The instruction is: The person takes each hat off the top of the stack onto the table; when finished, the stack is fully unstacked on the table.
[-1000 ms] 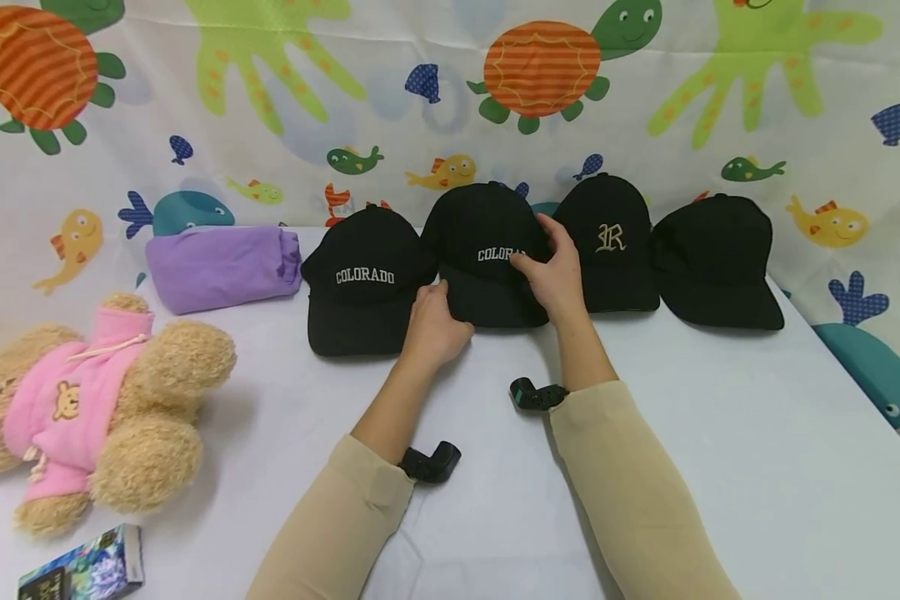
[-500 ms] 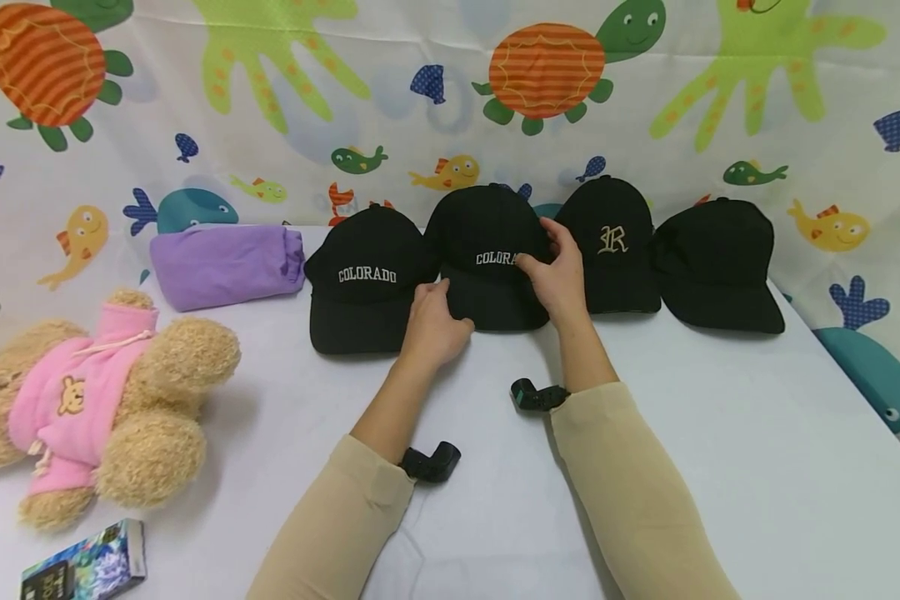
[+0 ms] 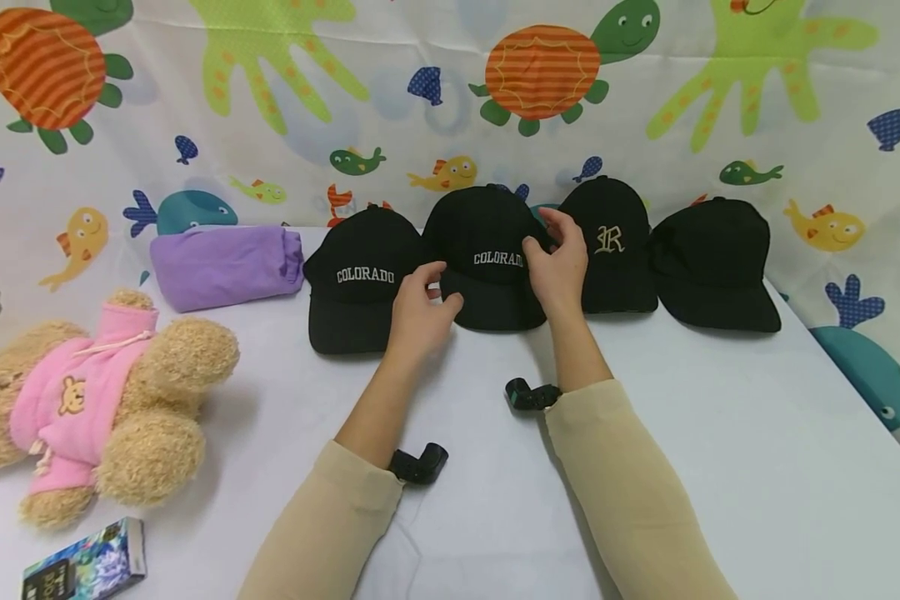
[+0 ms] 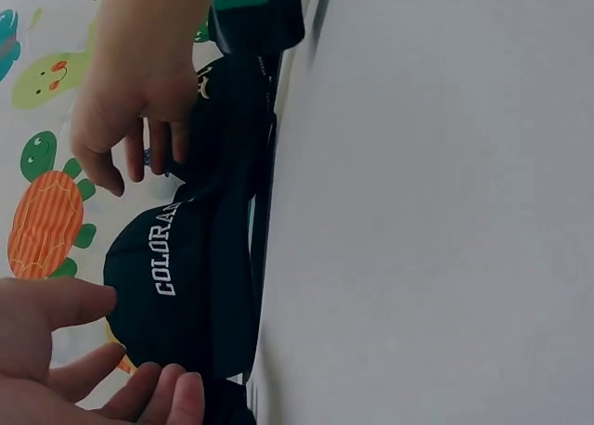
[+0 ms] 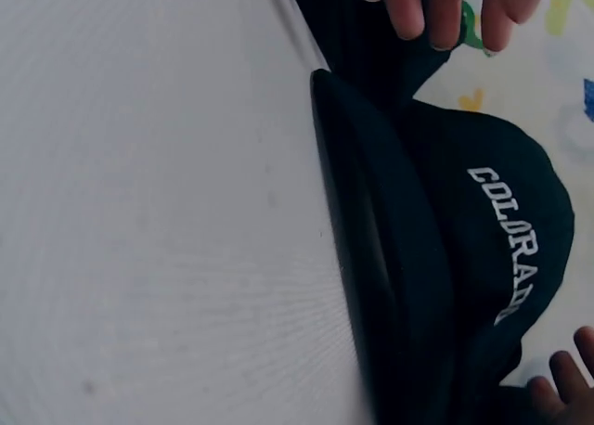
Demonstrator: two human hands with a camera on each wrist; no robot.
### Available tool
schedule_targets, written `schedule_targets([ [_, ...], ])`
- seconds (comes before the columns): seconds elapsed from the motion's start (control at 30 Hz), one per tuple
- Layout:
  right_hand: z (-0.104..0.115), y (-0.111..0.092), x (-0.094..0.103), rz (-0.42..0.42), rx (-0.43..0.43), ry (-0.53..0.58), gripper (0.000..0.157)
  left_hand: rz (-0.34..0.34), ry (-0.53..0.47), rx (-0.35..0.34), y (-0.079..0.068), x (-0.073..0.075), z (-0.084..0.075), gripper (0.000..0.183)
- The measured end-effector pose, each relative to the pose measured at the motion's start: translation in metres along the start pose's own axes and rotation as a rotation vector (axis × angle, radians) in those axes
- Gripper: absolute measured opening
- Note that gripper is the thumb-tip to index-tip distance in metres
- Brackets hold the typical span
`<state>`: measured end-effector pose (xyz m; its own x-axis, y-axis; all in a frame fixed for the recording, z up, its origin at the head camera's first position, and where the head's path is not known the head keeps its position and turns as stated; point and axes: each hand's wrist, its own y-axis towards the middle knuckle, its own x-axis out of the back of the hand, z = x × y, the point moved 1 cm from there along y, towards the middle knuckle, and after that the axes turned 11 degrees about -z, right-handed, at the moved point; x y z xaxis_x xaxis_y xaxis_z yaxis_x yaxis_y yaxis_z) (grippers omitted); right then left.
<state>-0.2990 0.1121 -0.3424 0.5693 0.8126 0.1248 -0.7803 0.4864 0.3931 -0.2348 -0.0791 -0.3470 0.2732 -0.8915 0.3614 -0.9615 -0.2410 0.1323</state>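
Four black caps would be a count, so I name them singly: a black cap lettered COLORADO (image 3: 487, 287) stands between my hands, brim toward me. My left hand (image 3: 423, 312), thumb and fingers apart, is at its left side, in front of the edge of a second COLORADO cap (image 3: 348, 312). My right hand (image 3: 558, 267) is at the middle cap's right side, fingers loosely bent, partly covering a cap with a gold R (image 3: 621, 279). In the left wrist view a gap shows between the left thumb and fingers (image 4: 167, 392). Neither hand grips a cap.
A plain black cap (image 3: 720, 267) ends the row at right. A folded purple cloth (image 3: 225, 267) lies at left. Nearer are a teddy bear in pink (image 3: 82, 392) and a small colourful box (image 3: 90, 562). A patterned curtain (image 3: 390, 108) hangs behind the white table (image 3: 757, 458).
My left hand has drawn back from the middle cap, a little to the left, with its fingers spreading. My right hand's fingers have loosened from the cap's right side.
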Motion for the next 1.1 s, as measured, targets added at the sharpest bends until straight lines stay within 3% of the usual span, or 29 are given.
schedule_targets([
  [0.43,0.021,-0.005,-0.007,0.103,0.034,0.061,0.040,-0.027,-0.130,0.056,-0.005,0.021,-0.006,0.047],
  [0.73,0.028,-0.008,-0.016,0.178,0.058,0.035,0.039,-0.067,-0.136,0.050,-0.010,0.043,-0.006,0.045],
  [1.1,0.036,-0.005,-0.017,0.334,0.112,0.035,0.039,-0.099,-0.099,0.080,-0.015,0.071,0.006,0.045],
])
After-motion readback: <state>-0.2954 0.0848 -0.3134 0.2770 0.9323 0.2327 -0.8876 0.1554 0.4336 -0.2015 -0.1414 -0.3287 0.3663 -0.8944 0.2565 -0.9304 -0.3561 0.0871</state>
